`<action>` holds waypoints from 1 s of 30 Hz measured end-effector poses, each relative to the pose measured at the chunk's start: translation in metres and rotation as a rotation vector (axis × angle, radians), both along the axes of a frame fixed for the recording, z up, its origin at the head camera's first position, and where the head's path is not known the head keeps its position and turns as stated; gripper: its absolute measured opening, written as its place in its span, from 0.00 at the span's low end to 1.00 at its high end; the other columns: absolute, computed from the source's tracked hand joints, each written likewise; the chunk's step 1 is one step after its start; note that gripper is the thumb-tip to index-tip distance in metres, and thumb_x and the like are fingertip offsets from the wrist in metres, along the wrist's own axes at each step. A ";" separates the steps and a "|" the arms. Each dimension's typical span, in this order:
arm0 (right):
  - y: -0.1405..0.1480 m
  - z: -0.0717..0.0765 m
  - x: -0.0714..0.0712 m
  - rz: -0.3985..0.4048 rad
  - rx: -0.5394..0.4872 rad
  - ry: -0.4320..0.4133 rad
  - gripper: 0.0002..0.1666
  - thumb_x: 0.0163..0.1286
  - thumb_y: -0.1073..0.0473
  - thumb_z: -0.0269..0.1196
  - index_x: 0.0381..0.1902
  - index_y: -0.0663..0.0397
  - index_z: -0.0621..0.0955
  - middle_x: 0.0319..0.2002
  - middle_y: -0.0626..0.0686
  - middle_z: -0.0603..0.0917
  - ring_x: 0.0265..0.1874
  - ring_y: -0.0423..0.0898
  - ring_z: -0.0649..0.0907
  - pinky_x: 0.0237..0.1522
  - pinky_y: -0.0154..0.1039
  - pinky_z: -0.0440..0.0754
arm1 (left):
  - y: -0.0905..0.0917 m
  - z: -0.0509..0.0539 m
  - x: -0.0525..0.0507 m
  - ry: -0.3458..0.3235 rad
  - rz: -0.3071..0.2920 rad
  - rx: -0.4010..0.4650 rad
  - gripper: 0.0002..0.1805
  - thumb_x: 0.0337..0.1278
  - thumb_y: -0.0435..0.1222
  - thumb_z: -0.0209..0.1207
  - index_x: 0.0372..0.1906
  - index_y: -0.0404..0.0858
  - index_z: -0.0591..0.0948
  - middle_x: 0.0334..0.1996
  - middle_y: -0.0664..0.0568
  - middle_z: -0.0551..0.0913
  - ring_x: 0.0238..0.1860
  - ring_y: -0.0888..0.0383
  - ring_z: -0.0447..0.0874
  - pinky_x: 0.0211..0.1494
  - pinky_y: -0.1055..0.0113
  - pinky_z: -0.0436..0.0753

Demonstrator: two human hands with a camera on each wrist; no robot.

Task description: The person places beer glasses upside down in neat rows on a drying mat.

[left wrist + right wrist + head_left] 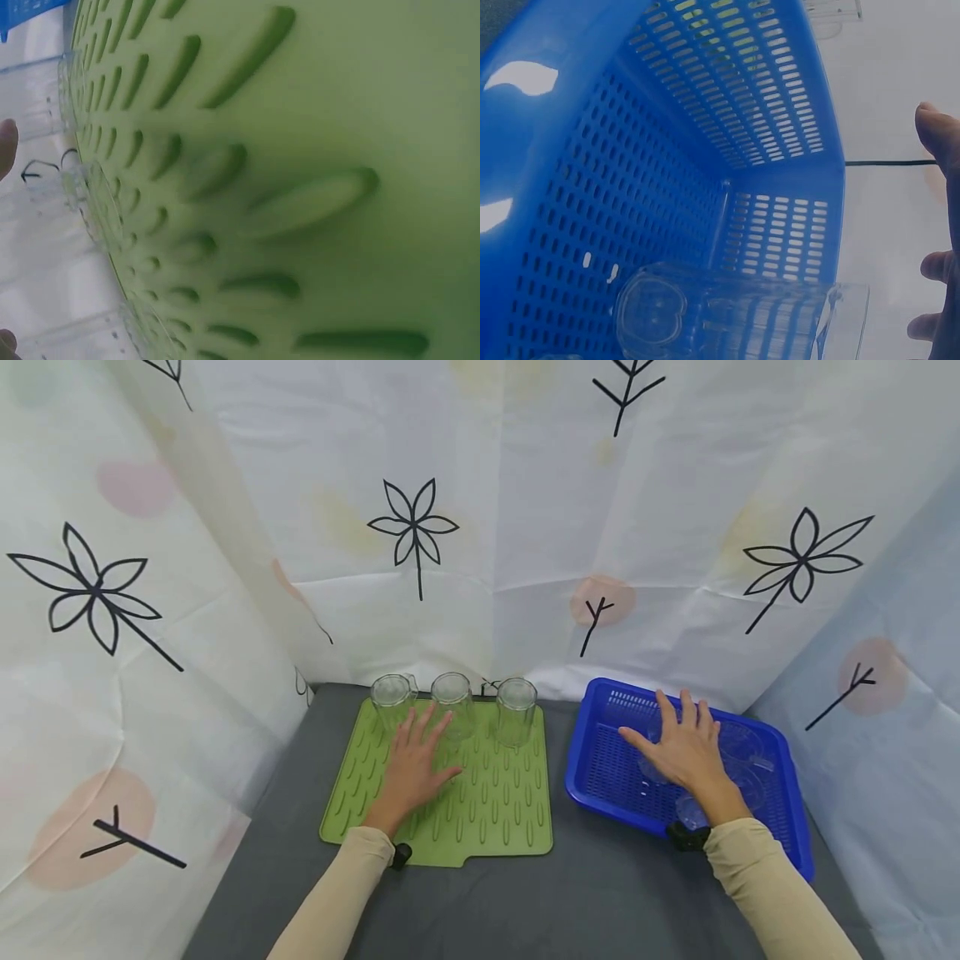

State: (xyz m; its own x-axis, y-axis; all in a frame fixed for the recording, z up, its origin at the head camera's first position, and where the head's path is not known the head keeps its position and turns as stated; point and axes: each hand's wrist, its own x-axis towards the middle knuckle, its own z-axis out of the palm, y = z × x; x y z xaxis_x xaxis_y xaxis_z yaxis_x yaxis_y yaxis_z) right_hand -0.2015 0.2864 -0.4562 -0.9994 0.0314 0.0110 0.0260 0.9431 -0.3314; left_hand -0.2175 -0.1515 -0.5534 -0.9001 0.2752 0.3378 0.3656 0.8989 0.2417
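Got three clear glasses (453, 692) lined up at the back of a green mat (487, 827), more glassware (741, 743) in the blue basket (607, 768). Left hand (412, 772) is fanned wide over the mat, right hand (686, 756) likewise over the basket. Flower-print cloth (525, 527) behind.

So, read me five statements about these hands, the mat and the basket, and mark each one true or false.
1. Three glasses stand on the green mat. True.
2. The left hand is over the mat, the right hand over the blue basket. True.
3. The left hand grips a glass. False: its fingers are spread and hold nothing.
4. The basket contains clear glassware. True.
5. The basket sits on the mat. False: it is beside it, to the right.
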 end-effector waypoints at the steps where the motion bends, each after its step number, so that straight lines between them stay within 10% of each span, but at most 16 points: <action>1: 0.001 0.000 0.000 -0.002 -0.001 -0.003 0.64 0.67 0.19 0.51 0.83 0.55 0.47 0.80 0.75 0.40 0.76 0.81 0.41 0.69 0.83 0.40 | -0.003 -0.001 0.001 0.006 0.006 0.009 0.59 0.48 0.58 0.75 0.82 0.56 0.53 0.83 0.47 0.51 0.82 0.34 0.47 0.81 0.35 0.52; 18: 0.012 -0.004 0.000 -0.009 0.010 -0.062 0.69 0.63 0.17 0.54 0.83 0.57 0.45 0.79 0.77 0.40 0.75 0.83 0.41 0.67 0.85 0.42 | -0.073 -0.012 0.006 0.054 0.148 0.221 0.64 0.43 0.51 0.80 0.81 0.42 0.53 0.80 0.34 0.49 0.76 0.29 0.54 0.71 0.30 0.64; 30: 0.017 0.000 0.002 0.006 0.026 -0.128 0.72 0.62 0.20 0.61 0.82 0.60 0.44 0.77 0.79 0.39 0.72 0.87 0.44 0.67 0.83 0.50 | -0.112 -0.028 -0.005 -0.363 0.246 0.249 0.65 0.52 0.62 0.70 0.83 0.40 0.45 0.82 0.32 0.45 0.80 0.25 0.41 0.76 0.24 0.48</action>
State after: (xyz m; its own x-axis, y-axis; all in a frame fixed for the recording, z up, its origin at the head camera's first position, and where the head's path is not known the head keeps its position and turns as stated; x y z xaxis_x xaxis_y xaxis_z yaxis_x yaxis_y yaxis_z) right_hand -0.1992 0.3036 -0.4564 -0.9929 0.0266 -0.1159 0.0606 0.9518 -0.3008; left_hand -0.2225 -0.2634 -0.5816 -0.9998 -0.0095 0.0191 0.0021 0.8465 0.5324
